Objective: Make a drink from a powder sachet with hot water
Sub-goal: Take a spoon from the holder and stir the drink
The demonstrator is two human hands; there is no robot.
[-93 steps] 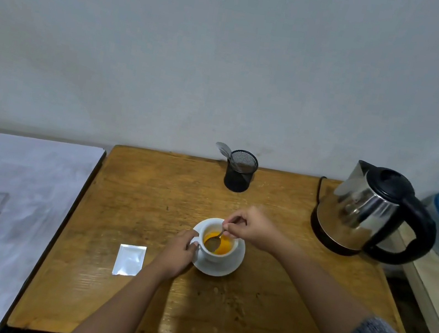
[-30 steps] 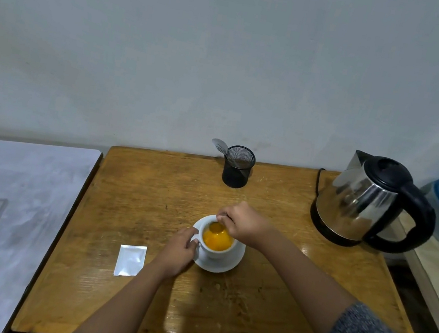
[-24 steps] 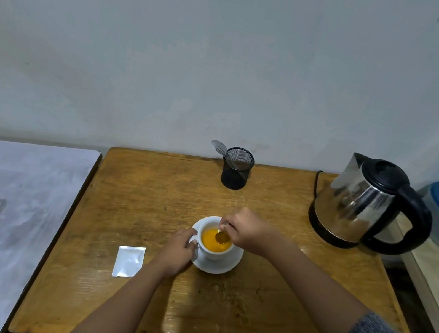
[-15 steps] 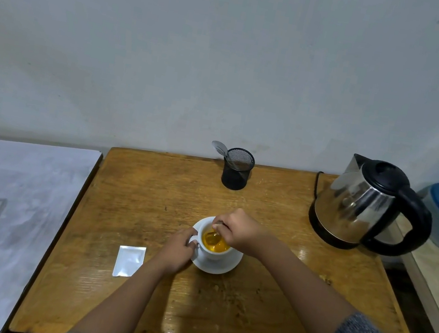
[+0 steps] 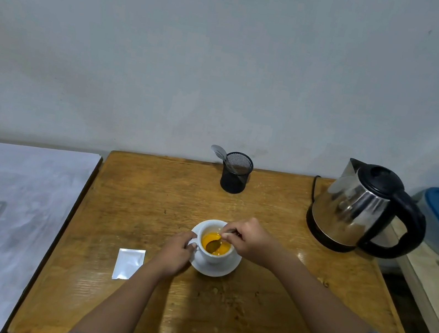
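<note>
1. Bench (image 5: 149, 198): wooden, carries everything. Hard surface, so a tipped cup chips or spills.
2. Kettle (image 5: 350, 211): back right, well apart from your hands. Likely heavy if there's water left in it; take it by the black handle only, as the steel body may be hot.
3. Saucer (image 5: 220, 269): under the cup, glazed, probably slippery. The cup can skate on it.
4. Cup (image 5: 212, 255): centre of bench, on the saucer, holds orange liquid. Ceramic, fragile, likely hot walls. Your left hand (image 5: 174, 254) has its fingers closed around the handle side, steadying it. Good hold point.
5. Sachet (image 5: 128, 264): flat on the bench just left of your left hand. Light and limp; looks spent.
6. Spoon (image 5: 213, 245): bowl in the liquid. Your right hand (image 5: 250, 242) pinches the stem between its fingers. Thin and stiff; stir gently to avoid slopping.
</note>
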